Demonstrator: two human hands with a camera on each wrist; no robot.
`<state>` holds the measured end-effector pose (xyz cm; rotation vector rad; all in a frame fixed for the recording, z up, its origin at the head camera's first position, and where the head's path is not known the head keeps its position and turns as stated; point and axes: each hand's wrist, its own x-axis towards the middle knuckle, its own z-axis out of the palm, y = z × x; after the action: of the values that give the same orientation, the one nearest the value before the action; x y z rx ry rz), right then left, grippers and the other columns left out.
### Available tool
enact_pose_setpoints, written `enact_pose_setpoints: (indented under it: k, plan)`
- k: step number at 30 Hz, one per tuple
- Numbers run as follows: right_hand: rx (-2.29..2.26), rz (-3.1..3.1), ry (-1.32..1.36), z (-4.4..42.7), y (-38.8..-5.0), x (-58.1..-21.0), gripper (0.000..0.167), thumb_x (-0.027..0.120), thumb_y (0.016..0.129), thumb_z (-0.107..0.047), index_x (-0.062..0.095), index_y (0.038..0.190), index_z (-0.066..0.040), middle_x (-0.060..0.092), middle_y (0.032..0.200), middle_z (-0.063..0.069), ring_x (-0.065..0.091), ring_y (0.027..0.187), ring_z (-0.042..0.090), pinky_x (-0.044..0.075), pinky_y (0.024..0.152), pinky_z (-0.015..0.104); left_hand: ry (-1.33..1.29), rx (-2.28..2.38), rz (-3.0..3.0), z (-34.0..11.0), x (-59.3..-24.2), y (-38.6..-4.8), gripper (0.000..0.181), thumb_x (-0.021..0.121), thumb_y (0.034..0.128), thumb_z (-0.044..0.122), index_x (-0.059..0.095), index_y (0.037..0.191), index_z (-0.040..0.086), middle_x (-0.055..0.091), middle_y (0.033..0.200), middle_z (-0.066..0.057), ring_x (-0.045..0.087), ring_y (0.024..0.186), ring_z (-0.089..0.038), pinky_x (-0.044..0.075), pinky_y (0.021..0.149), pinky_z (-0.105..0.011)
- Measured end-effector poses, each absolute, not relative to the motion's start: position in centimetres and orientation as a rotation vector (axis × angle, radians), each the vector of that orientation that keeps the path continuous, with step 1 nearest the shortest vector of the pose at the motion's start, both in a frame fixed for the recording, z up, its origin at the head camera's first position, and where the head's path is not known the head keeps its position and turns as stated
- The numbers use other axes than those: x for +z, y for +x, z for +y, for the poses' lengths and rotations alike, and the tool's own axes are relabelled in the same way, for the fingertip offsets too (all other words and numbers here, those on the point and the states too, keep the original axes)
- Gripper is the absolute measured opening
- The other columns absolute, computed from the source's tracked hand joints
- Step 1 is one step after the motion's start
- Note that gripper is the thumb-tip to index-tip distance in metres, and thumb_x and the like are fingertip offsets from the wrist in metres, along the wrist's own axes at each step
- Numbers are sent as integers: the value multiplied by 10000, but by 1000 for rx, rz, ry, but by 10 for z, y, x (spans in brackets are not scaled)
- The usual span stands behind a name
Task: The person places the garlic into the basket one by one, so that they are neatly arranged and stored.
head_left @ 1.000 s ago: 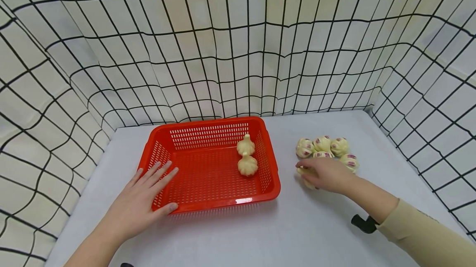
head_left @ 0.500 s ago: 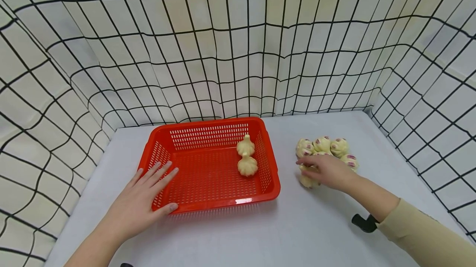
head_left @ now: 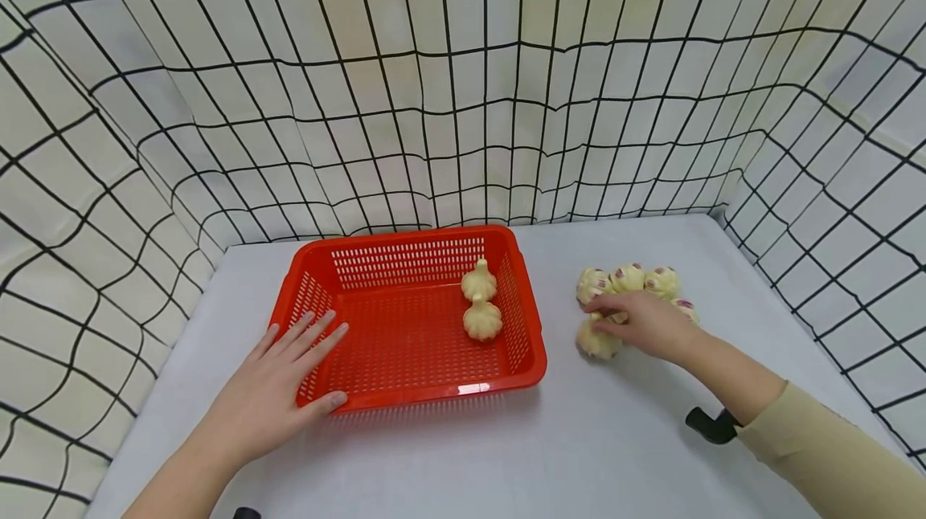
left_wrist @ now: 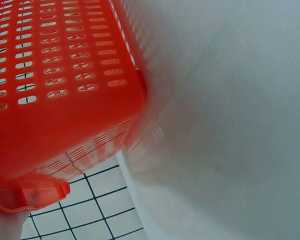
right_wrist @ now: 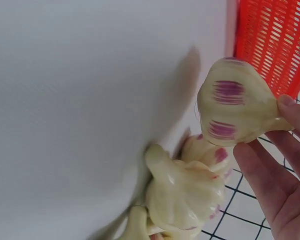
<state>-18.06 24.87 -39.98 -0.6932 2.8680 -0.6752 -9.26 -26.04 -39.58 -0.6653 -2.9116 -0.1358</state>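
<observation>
In the head view, my right hand (head_left: 647,326) pinches a garlic bulb (head_left: 597,339) by its stem, thumb on one side and fingers on the other. The right wrist view shows that bulb (right_wrist: 235,102) pale with purple streaks, held off the white surface. Close by lies a group of several more garlic bulbs (head_left: 627,276), partly hidden by this hand. My left hand (head_left: 271,394) lies with spread, straight fingers over the left rim of a red plastic basket (head_left: 405,402). Two garlic bulbs (head_left: 481,320) sit inside the basket at its right end.
A white table (head_left: 506,455) lies under everything. Black netting (head_left: 463,101) over white cloth rises at the back and both sides. A black object (head_left: 712,426) shows beside the right wrist, and another dark one (head_left: 247,513) at the bottom edge.
My right hand has shifted slightly to the right and turned, so more of the pinched garlic bulb shows. My left hand and the basket have stayed in place.
</observation>
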Motion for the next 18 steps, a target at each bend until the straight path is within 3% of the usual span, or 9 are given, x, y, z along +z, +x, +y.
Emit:
enact_pose_setpoints:
  k: [7, 12, 18]
  plan:
    - [-739, 2956, -736, 248, -182, -384, 271, 747, 897, -196, 724, 1157, -122, 715, 1044, -16, 684, 993, 209, 587, 808, 402, -659, -134, -2939, -259, -395, -93, 849, 523, 880, 716, 357, 1554, 228, 287, 1615, -54, 280, 1452, -376, 7, 1218, -493]
    - [-795, 2971, -709, 246, -185, -366, 297, 719, 922, -200, 712, 1215, -150, 712, 1145, 16, 683, 1037, 229, 565, 862, 458, -666, -128, -2943, -259, -395, -93, 848, 517, 884, 713, 346, 1558, 228, 286, 1616, -61, 280, 1451, -378, -14, 1218, -484]
    - [-819, 3017, -801, 236, -192, -344, 296, 706, 933, -176, 705, 1229, -175, 710, 1170, 1, 686, 1036, 212, 572, 841, 440, -647, -117, -2954, -260, -396, -93, 869, 514, 867, 737, 350, 1557, 235, 300, 1609, -69, 284, 1448, -381, -50, 1217, -458]
